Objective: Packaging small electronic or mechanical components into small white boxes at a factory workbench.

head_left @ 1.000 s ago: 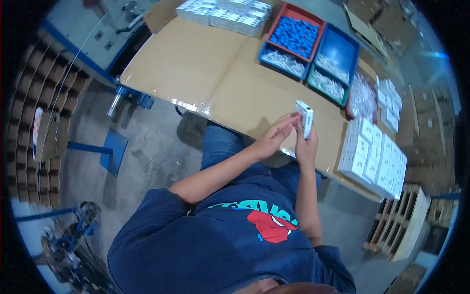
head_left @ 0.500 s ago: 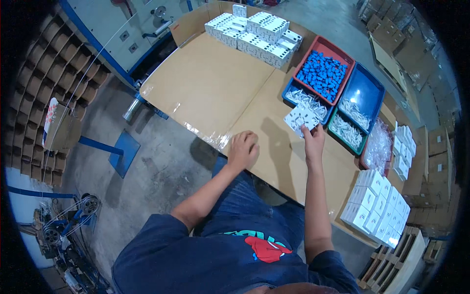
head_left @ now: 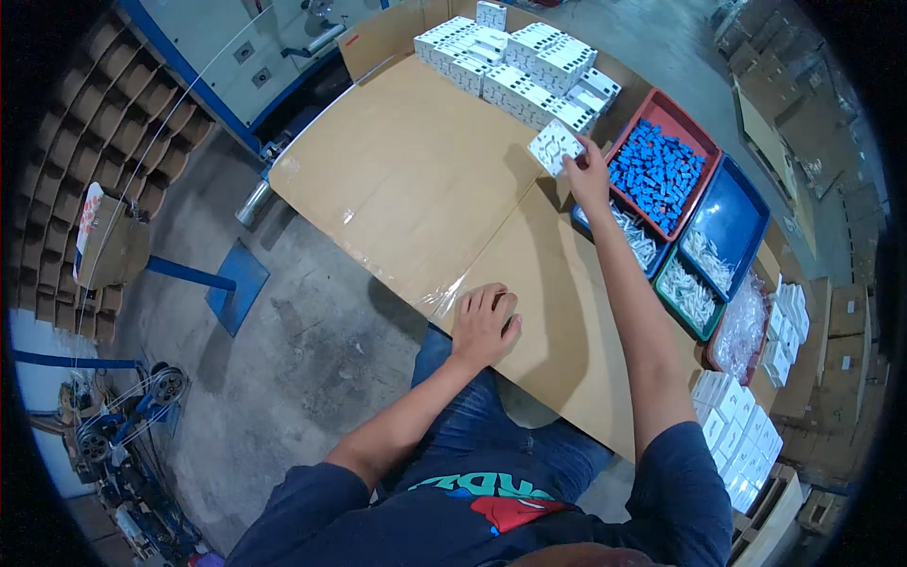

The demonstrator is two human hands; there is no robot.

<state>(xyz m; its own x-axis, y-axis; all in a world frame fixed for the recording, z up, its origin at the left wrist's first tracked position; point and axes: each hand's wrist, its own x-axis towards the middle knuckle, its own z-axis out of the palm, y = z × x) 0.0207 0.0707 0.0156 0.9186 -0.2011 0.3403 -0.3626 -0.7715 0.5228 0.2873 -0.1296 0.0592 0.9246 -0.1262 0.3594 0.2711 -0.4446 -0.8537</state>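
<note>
My right hand (head_left: 590, 181) reaches far over the table and pinches a white square plastic piece (head_left: 555, 147) with dark openings and markings on its face. It holds the piece up just in front of stacks of similar white square pieces (head_left: 540, 59) at the table's far edge. My left hand (head_left: 484, 327) lies on the near edge of the cardboard-covered table (head_left: 406, 180), its fingers slightly bent and apart, holding nothing.
To the right stand a red tray of small blue parts (head_left: 659, 175), blue trays (head_left: 735, 203) and a green tray (head_left: 688, 295) of small white parts, and a bag of clear plastic (head_left: 742, 331). White boxes (head_left: 739, 435) are stacked at the near right. A machine (head_left: 246, 57) borders the far left.
My right hand has carried the white square piece away from the trays, forward and left toward the far stacks. My left hand stays on the table edge. The view has shifted slightly.
</note>
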